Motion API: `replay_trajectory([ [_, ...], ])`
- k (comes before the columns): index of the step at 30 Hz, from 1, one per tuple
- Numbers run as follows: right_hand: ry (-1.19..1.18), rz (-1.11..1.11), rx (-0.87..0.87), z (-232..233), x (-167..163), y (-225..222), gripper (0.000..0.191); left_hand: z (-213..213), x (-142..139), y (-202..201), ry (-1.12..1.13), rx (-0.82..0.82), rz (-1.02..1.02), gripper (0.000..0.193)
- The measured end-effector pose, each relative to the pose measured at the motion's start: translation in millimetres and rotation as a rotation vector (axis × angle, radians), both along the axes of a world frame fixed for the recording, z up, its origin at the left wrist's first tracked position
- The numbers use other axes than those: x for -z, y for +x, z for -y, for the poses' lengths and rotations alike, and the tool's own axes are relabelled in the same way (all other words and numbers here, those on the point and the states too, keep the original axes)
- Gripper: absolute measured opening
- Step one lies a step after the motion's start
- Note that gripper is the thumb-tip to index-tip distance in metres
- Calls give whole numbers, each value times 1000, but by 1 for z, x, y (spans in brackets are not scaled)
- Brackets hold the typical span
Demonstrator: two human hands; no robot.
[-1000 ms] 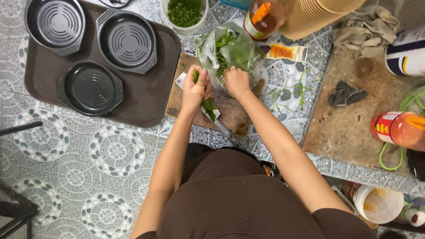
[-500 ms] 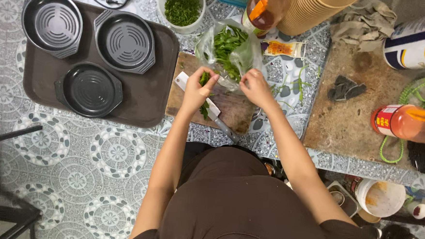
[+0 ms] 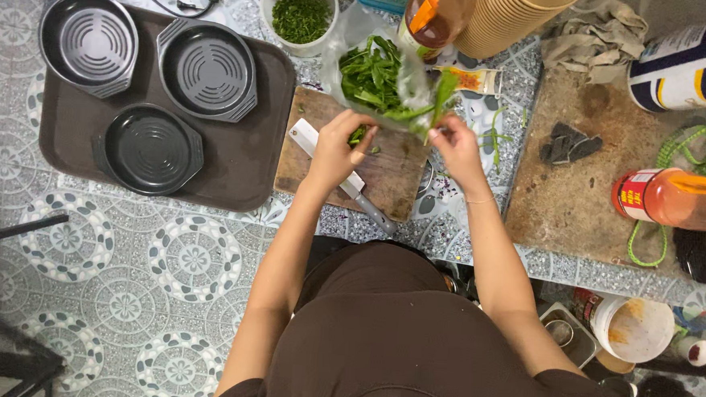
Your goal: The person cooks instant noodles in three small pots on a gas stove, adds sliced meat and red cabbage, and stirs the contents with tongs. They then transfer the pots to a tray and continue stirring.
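Observation:
A wooden cutting board [image 3: 386, 172] lies on the floor with a cleaver [image 3: 346, 182] resting across it. My left hand [image 3: 336, 145] sits over the board and pinches a few green leaves near the cleaver blade. A clear plastic bag of green leaves [image 3: 375, 79] lies at the board's far edge. My right hand [image 3: 456, 143] grips the bag's edge and a leaf stalk at its right side.
A brown tray [image 3: 234, 168] at the left holds three black ribbed pans. A white cup of chopped herbs [image 3: 301, 14], a bottle of orange liquid [image 3: 427, 17] and a stack of paper bowls [image 3: 515, 18] stand beyond the board. A second wooden board [image 3: 579, 194] and a bottle [image 3: 675, 198] lie right.
Both hands have moved apart over the board. The right hand shifted right to the bag's edge; the left now pinches leaves beside the cleaver. The bag sits more open.

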State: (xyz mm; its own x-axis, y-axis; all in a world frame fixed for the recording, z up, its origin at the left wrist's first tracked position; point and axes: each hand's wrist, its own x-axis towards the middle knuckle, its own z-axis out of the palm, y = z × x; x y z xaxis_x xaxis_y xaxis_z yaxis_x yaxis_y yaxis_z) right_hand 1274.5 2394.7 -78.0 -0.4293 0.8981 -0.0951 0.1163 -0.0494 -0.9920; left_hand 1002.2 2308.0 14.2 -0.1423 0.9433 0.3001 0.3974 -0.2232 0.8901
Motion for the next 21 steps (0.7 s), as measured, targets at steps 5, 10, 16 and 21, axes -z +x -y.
replay_trajectory([
  [5, 24, -174, 99, -8, -33, -2, 19, 3, -12, -3, 20, -21, -13, 11],
  [10, -249, -345, -50, -9, -62, 0, 18, 5, -31, 4, 71, -10, -55, 25],
  [16, -356, -307, -234, 6, -61, -8, 19, 2, -56, 9, 234, 120, -490, 54],
  [21, -433, -340, -269, 14, -60, -16, 15, 4, -61, 1, 243, 171, -560, 45],
])
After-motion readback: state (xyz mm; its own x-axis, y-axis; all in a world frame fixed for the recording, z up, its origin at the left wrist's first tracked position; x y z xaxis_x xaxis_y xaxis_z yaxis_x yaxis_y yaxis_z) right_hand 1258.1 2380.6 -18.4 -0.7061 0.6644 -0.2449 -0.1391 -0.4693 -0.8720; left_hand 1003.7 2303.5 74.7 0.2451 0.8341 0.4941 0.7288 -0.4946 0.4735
